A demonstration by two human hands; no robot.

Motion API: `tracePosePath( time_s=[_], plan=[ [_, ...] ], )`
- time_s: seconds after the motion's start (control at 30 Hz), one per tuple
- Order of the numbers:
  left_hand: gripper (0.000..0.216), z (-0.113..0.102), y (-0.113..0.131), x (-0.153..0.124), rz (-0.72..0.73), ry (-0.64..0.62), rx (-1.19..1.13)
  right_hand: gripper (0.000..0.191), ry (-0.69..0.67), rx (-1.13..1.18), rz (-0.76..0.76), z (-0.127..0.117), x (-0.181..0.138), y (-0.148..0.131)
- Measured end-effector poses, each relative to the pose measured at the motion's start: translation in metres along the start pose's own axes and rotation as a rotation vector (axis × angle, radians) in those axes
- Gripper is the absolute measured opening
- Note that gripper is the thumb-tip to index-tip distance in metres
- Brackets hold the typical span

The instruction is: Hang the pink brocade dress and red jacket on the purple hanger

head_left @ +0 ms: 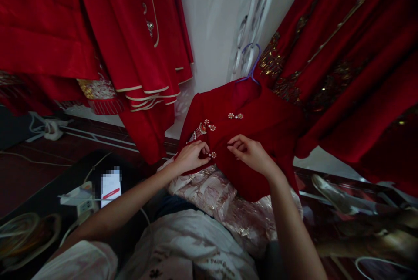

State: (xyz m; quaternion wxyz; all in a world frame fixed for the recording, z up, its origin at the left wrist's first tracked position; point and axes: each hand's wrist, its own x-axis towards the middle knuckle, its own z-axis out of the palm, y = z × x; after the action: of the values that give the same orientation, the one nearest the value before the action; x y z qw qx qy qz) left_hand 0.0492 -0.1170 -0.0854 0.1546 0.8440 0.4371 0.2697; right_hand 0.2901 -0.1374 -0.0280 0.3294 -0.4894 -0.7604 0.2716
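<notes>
A red jacket (264,119) with beaded flower fasteners hangs on a purple hanger (254,69), its lower part spread toward my lap. My left hand (192,156) is closed at the jacket's front opening, thumb and fingers pinching the edge beside a beaded flower fastener (213,155). Higher on the same edge sits a beaded tassel ornament (201,129); another beaded fastener (235,116) lies near the collar. My right hand (250,153) is over the jacket's other front, fingertips pinched together; whatever they hold is too small to make out. Shiny pink brocade fabric (225,197) lies beneath the jacket.
Red garments (130,32) hang at the left, and red gold-embroidered ones (342,53) at the right. White hangers (257,14) hang behind the jacket. To the left, a lit phone (110,188) and a power strip (85,201) lie on a dark surface with cords.
</notes>
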Motion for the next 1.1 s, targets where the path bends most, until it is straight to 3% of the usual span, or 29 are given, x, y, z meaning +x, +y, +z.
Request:
tracePosePath(
  time_s=[0.1, 0.27, 0.67, 1.1],
  plan=[
    [0.018, 0.003, 0.004, -0.002, 0.011, -0.016, 0.017, 0.019, 0.010, -0.023, -0.007, -0.011, -0.004, -0.001],
    [0.013, 0.005, 0.003, -0.001, 0.026, -0.005, -0.007, 0.016, -0.028, -0.022, -0.010, -0.010, -0.003, 0.002],
    [0.018, 0.013, 0.001, 0.001, -0.005, 0.044, -0.170, 0.019, -0.179, -0.038, -0.037, 0.041, 0.008, 0.020],
    [0.013, 0.014, 0.003, 0.000, -0.023, 0.047, -0.229, 0.021, -0.176, -0.079, -0.032, 0.052, 0.012, 0.028]
  ],
)
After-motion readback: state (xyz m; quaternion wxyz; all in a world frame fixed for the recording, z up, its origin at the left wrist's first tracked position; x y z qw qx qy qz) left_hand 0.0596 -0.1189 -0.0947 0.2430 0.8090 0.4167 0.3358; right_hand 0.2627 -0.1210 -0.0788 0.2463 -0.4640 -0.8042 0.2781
